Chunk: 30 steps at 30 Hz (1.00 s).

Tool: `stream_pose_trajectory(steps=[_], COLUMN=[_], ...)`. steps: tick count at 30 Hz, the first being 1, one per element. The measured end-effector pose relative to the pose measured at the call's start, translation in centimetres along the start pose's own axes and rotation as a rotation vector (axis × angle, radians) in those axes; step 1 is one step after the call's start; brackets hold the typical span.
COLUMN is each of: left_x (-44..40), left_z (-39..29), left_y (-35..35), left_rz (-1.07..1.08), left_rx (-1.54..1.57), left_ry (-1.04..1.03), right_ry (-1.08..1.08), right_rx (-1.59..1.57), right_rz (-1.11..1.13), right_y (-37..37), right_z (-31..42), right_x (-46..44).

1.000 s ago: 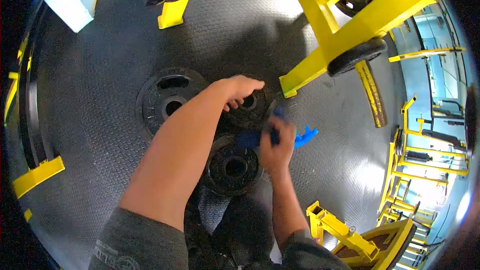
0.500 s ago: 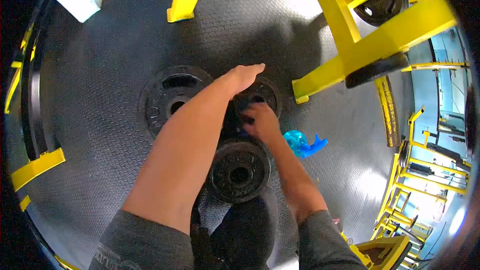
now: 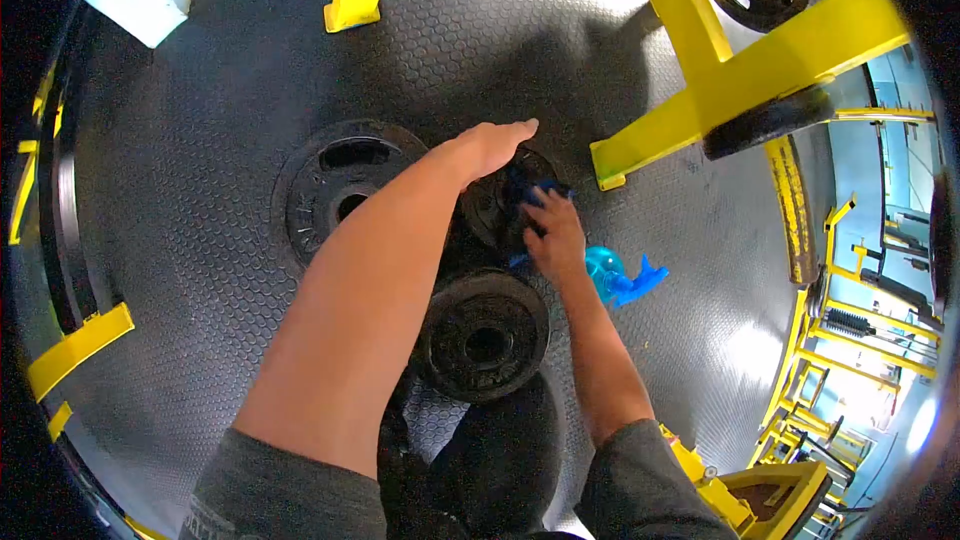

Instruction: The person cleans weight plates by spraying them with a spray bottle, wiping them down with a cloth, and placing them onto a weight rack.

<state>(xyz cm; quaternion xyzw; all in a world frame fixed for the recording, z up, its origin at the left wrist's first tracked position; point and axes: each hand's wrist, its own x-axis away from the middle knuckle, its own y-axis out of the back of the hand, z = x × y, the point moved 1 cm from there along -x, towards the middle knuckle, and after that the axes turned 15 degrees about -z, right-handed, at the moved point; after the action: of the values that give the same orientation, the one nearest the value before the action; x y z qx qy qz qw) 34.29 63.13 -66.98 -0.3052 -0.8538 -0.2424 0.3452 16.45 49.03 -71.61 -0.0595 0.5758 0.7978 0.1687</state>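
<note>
Rubber floor, gym. Yellow frame and bottle right of your plate. Your right hand, fingers apart, touches cloth on it; left hand at its rim, can't tell grip.

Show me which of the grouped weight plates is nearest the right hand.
The upper-right plate, by the right hand and blue cloth; the left plate and bottom plate lie farther off.

Fisheye distortion, black corners; rubber floor mostly dim, glare patches top and right, soft shadow upper centre, washed-out light behind far-right gym machines.
</note>
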Motion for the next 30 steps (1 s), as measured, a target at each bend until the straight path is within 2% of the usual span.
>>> stream_pose_trajectory(steps=[2,3,5,6,8,10,12,14,16,17,19,21,22,25,26,28,29,30], left_x=[0.2,0.2,0.1,0.0,-0.3,-0.3,0.4,-0.5,-1.3,-1.3,-0.4,-1.0,-1.0,-0.7,-0.7,-0.2,-0.3,-0.5], left_z=[-0.5,-0.6,-1.1,-1.1,-1.0,-0.9,-1.1,-0.7,-0.5,-0.4,-0.8,-0.6,-0.6,-1.1,-1.2,-1.2,-0.9,-0.7], left_y=[0.3,0.4,0.3,0.2,-0.3,-0.8,-0.7,-0.2,-0.2,-0.2,0.1,0.0,0.1,0.7,0.8,0.6,0.7,0.8], left_rz=[-0.001,-0.005,0.001,-0.011,-0.020,-0.008,0.012,-0.001,-0.028,-0.029,-0.037,-0.019,-0.002,0.020,0.013,-0.125,-0.120,-0.050], left_rx=[-0.002,-0.001,0.004,0.011,0.012,-0.004,0.019,0.041,0.072,0.075,0.096,0.069,0.048,0.114,0.119,0.109,0.106,0.084], left_ry=[-0.010,-0.010,-0.020,-0.046,-0.066,-0.061,-0.071,-0.083,-0.038,-0.034,-0.121,-0.124,-0.126,-0.085,-0.079,-0.106,-0.101,-0.077], right_ry=[0.066,0.067,-0.232,-0.234,-0.185,-0.139,-0.040,-0.073,-0.325,-0.323,-0.143,-0.003,-0.004,-0.243,-0.237,-0.102,-0.121,-0.126], right_rx=[-0.093,-0.087,0.009,0.017,0.116,0.085,-0.048,-0.046,0.135,0.133,-0.026,-0.136,-0.138,-0.022,-0.027,0.075,-0.088,-0.084], right_rz=[0.179,0.172,0.113,0.112,-0.200,-0.181,-0.005,0.014,-0.111,-0.107,-0.081,-0.015,-0.017,0.019,0.025,-0.269,-0.046,-0.044], right_y=[0.9,1.0,0.9,0.0,-2.8,-2.7,-1.7,-1.9,-3.1,-3.9,-5.1,-4.3,-3.7,-3.0,-4.3,-5.8,-5.7,-5.1], right_z=[-0.5,-0.4,-0.5,-0.4,-0.2,1.0,0.9,0.3,0.4,0.7,2.1,2.9,2.3,2.1,3.0,5.2,5.1,5.0], right_x=[0.9,0.7,0.7,0.2,-2.0,-2.4,-1.9,-2.3,-3.8,-4.2,-4.7,-5.2,-5.4,-6.9,-7.0,-6.9,-7.0,-6.8])
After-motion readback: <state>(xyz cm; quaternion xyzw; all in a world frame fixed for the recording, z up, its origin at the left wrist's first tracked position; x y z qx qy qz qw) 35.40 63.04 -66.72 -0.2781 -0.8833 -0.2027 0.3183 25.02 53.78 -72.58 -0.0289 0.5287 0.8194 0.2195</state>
